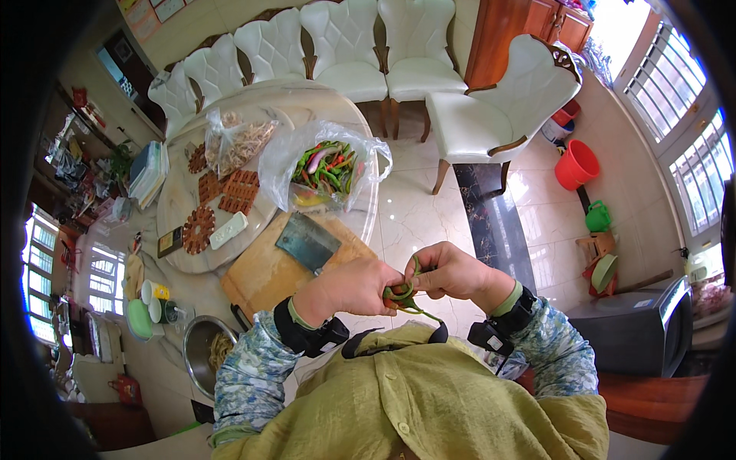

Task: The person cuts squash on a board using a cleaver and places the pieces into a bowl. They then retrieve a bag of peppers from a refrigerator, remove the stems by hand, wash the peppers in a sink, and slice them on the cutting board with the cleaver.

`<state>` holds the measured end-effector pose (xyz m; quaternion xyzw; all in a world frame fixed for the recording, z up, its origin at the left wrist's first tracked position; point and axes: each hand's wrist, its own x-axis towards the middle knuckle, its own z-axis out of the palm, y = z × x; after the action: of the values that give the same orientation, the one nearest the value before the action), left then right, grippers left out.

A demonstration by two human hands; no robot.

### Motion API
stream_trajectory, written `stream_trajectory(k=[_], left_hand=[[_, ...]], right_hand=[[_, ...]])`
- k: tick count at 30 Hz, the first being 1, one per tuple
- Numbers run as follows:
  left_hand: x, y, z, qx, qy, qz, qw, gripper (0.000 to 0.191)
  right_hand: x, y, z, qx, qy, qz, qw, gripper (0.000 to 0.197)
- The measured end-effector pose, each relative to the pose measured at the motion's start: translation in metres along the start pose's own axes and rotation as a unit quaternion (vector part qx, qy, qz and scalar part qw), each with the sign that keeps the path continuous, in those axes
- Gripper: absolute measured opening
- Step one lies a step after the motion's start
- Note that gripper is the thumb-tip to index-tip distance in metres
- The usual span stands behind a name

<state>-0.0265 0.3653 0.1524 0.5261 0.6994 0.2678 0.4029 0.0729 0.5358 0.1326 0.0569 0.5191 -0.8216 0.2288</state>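
Several red and green chili peppers are bunched in my left hand, their curved green stems sticking out. The fingertips of my right hand pinch at a green stem beside them. Both hands are in front of my chest, past the right corner of a wooden cutting board. A cleaver with a broad dark blade lies flat on the board, its handle partly hidden by my left hand. Behind it, an open clear plastic bag holds red and green peppers and a purple eggplant.
On the marble table are a bag of dried food strips, wooden trivets and a white power strip. A metal bowl sits by my left elbow. White chairs line the far side; a red bucket stands right.
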Motion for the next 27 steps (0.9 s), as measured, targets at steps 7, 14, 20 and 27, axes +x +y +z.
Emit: stream_trajectory(k=[7, 14, 20, 27], left_hand=[[-0.005, 0.013, -0.005, 0.100, -0.069, 0.005, 0.993, 0.020], [-0.015, -0.007, -0.013, -0.127, -0.007, -0.032, 0.991, 0.033], [-0.016, -0.008, -0.014, -0.341, 0.016, -0.074, 0.937, 0.023], [-0.014, -0.004, -0.015, -0.329, -0.003, -0.102, 0.939, 0.021]], right_hand=[[0.001, 0.009, -0.002, -0.015, -0.061, 0.056, 0.996, 0.009], [-0.011, -0.010, 0.002, 0.002, -0.012, -0.041, 0.999, 0.008], [-0.004, -0.011, 0.021, -0.224, 0.097, -0.177, 0.954, 0.018], [0.006, -0.011, 0.023, -0.455, 0.155, -0.353, 0.803, 0.015]])
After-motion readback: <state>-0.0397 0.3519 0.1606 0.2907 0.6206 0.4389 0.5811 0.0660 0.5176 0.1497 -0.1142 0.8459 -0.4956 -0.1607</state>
